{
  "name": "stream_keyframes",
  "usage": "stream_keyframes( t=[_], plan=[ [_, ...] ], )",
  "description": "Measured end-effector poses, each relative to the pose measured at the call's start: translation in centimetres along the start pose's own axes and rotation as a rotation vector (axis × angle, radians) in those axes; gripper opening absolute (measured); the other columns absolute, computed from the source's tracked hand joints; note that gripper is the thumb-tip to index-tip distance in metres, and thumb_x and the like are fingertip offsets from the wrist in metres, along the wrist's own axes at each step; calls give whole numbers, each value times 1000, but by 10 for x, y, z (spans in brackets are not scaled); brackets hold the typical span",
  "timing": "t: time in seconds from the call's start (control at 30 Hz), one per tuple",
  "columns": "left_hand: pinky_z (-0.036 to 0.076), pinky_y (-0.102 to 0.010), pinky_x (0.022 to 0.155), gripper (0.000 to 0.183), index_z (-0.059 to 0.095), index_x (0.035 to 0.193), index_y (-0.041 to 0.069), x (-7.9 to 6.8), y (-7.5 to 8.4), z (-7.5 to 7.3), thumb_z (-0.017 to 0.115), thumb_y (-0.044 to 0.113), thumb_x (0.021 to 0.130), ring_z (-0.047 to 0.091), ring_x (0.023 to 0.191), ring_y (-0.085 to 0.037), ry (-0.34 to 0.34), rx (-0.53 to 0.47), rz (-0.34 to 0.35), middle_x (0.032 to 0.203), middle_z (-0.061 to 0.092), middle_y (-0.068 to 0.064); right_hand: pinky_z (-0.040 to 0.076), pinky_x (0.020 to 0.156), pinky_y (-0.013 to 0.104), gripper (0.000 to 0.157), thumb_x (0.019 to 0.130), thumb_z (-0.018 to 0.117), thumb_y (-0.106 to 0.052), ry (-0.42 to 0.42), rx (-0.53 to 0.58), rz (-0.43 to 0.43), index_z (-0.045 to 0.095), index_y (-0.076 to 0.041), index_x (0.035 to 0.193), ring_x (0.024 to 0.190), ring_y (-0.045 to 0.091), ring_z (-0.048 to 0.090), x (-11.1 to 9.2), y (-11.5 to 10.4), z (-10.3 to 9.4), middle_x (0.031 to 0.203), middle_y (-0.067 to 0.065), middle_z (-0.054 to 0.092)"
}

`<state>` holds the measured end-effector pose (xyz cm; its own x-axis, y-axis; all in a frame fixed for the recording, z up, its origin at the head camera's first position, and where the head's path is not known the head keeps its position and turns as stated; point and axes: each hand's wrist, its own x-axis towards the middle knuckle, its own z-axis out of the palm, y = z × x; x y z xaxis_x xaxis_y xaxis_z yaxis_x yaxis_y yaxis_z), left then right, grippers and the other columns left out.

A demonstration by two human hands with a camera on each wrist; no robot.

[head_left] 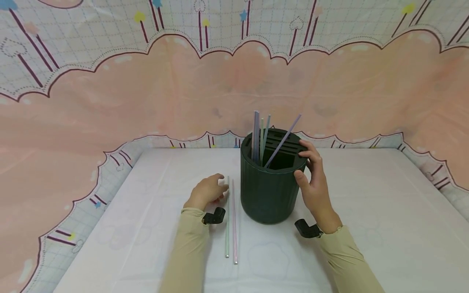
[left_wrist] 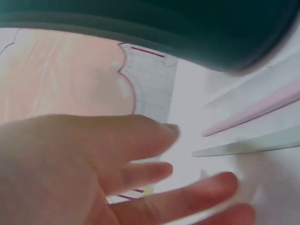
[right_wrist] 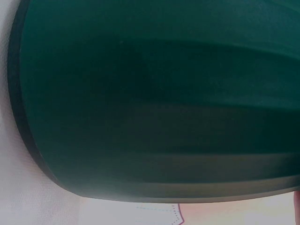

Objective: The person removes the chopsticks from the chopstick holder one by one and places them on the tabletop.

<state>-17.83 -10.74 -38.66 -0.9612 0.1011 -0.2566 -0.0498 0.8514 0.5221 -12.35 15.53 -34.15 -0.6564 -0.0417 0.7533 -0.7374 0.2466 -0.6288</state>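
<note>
A dark green ribbed utensil holder [head_left: 269,195] with a slotted top stands upright on the white table. Several thin pastel sticks [head_left: 255,134] lean inside its open compartment, and a purple stick [head_left: 283,140] slants to the right. My right hand [head_left: 316,187] holds the holder's right rim, thumb on the near side and fingers over the top edge. To the left, my left hand [head_left: 208,191] hovers over a pale green stick [head_left: 227,232], its fingers spread and holding nothing in the left wrist view. Beside that lies a pink stick [head_left: 235,232]. Contact with the green stick cannot be told.
The white tabletop [head_left: 128,232] spreads to both sides of the holder. Behind it and along the sides hangs a peach and white patterned cloth [head_left: 220,93]. In the right wrist view the holder's wall [right_wrist: 154,93] fills most of the picture.
</note>
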Motion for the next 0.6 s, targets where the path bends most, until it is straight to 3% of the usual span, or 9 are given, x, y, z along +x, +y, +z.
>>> stream_keyframes(
  t=[0.13,0.33,0.6],
  plan=[
    [40,-27,53,42,47,128,15,-1,4,-9,51,30,89,55,56,-13,81,-43,49,74,62,0,23,95,56,66,87,47,-49,0,-3,-2,35,10,116,129,27,25,1,0,0,139,16,28],
    [42,-27,56,34,52,123,19,-7,23,-21,49,30,90,57,64,-9,262,-96,218,78,61,5,22,95,56,66,87,48,-49,0,4,2,35,9,116,129,27,24,2,2,-2,140,16,28],
    [44,-29,62,26,59,113,22,-28,50,-35,49,29,91,56,75,-7,497,-232,430,82,61,10,19,97,57,65,87,48,-48,-17,22,6,35,9,116,129,27,24,4,5,-3,140,16,27]
  ],
)
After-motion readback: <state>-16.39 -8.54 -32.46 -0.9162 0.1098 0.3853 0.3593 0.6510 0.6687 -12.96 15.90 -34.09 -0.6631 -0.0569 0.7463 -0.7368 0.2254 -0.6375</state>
